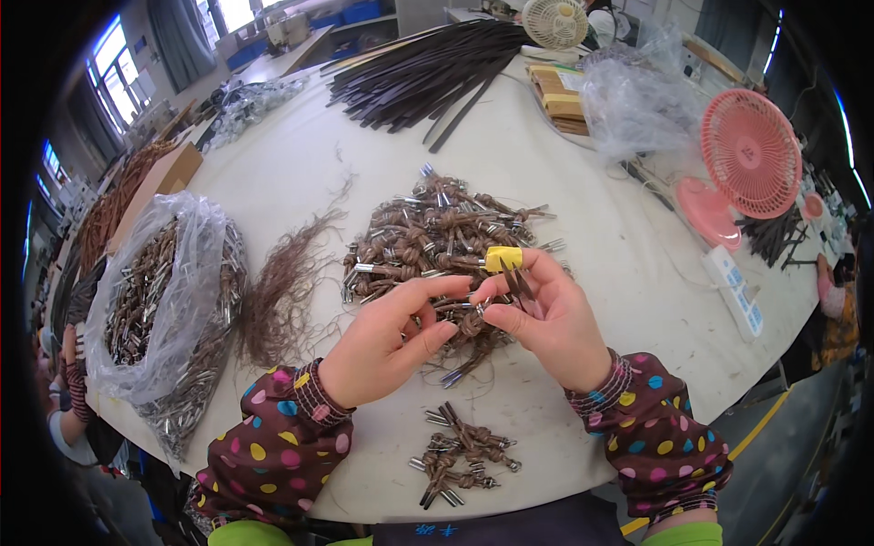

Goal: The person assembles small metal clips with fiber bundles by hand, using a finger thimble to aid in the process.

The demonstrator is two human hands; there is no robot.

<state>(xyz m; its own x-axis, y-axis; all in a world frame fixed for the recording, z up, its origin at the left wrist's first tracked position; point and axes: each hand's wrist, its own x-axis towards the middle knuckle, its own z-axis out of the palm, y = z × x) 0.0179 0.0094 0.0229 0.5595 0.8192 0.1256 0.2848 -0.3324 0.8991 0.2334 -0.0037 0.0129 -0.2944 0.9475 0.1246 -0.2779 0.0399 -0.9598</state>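
Observation:
Above a heap of brown knotted cords with silvery metal ends (pixel 410 232), my hands meet around one knotted cord (pixel 472 320). My left hand (pixel 378 341) curls its thumb and fingers about the cord's left side; its grip is partly hidden. My right hand (pixel 560 314) pinches the cord at a metal end between thumb and fingertips. It also holds small dark thread snips (pixel 519 284), blades pointing up. Yellow tape (pixel 503 259) wraps one right finger. Closer to me lies a small group of similar knotted cords (pixel 464 455).
A plastic bag (pixel 164 309) full of such cords stands left, beside a tangle of brown thread (pixel 296 282). Dark flat strips (pixel 428 68) lie at the far side. On the right are a pink fan (pixel 751 155), a white power strip (pixel 733 291) and clear plastic wrap (pixel 637 96).

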